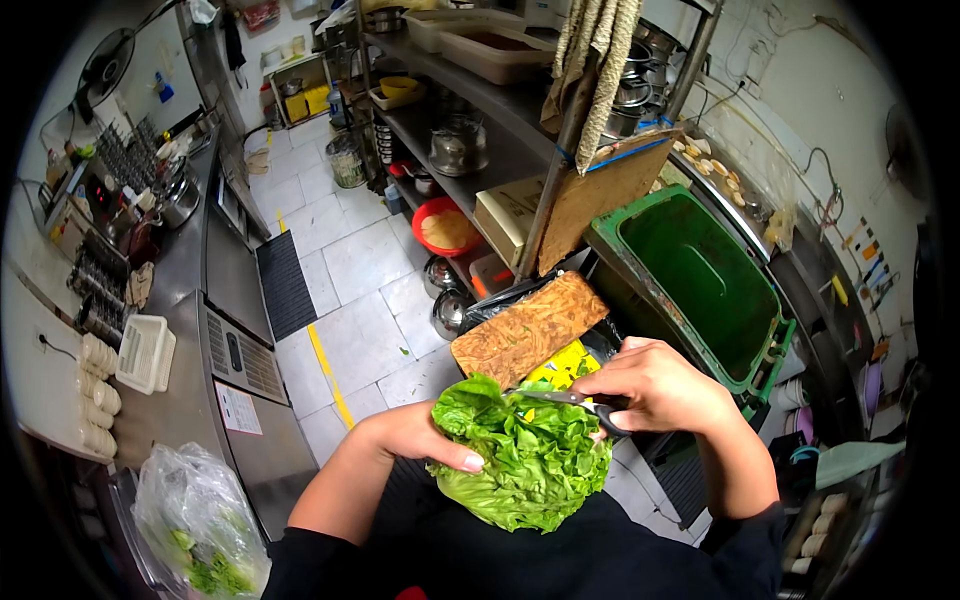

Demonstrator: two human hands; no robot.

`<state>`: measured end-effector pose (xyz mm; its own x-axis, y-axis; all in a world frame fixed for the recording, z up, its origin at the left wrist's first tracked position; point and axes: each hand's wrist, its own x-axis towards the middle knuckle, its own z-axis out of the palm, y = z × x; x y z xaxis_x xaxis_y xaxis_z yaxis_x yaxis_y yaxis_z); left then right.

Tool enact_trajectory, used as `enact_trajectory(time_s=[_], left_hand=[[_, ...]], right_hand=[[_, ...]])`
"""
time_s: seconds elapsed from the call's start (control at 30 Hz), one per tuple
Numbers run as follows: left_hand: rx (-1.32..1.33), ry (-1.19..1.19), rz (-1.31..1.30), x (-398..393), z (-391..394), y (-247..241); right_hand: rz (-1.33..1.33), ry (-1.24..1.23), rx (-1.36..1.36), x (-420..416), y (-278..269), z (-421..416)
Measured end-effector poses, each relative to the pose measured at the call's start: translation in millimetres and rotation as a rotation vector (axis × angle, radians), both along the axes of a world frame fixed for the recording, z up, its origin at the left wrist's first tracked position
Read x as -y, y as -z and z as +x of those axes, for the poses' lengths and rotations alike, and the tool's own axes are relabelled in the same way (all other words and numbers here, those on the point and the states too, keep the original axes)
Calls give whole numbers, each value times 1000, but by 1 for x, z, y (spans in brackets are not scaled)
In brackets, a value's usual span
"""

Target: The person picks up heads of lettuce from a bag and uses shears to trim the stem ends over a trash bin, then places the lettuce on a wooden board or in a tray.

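A head of green leaf lettuce (pixel 525 480) rests in my left hand (pixel 420 435), whose thumb presses on its outer leaves. My right hand (pixel 645 386) grips a pair of scissors with dark handles (pixel 606 418). The metal blades (pixel 547 395) point left and lie against the upper leaves; their tips are partly hidden there. Beyond the lettuce is a worn brown board (pixel 529 330) over a bin lined with a black bag (pixel 495 300). Yellow printed packaging (pixel 566 365) shows beside the board.
A large green wheeled bin (pixel 697 277) stands at the right. Metal shelving (pixel 487 97) holds tubs and pots, with a red bowl (pixel 446 226) below. Along the left runs a steel counter (pixel 161 300) with a white plastic basket (pixel 146 352). A clear bag with greens (pixel 202 525) sits lower left.
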<state>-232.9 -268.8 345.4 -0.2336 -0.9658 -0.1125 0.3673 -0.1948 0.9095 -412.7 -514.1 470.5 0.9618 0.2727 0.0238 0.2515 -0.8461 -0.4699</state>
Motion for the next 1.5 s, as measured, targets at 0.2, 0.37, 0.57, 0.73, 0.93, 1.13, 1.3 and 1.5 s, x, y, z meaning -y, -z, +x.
enact_trajectory(time_s=[0.2, 0.37, 0.57, 0.73, 0.93, 1.13, 1.3, 1.5], left_hand=[[17, -96, 32, 3, -13, -20], [83, -131, 66, 3, -22, -24], [393, -264, 85, -1, -25, -24], [901, -326, 161, 0, -30, -29], [1152, -519, 209, 1, -35, -28], [707, -493, 200, -1, -7, 20], [-359, -576, 234, -1, -13, 33], [-612, -706, 68, 29, -36, 42]], right_hand=[[-60, 21, -61, -3, -10, -3], [-203, 89, -58, -11, -13, -3], [-77, 162, -145, -2, -11, -6], [-64, 58, -75, -11, -4, 4], [-142, 130, -188, 7, 6, 0], [597, 672, -380, 82, 68, -56], [-201, 1180, -455, 80, 149, -86], [1135, 927, -91, 7, 209, -86]])
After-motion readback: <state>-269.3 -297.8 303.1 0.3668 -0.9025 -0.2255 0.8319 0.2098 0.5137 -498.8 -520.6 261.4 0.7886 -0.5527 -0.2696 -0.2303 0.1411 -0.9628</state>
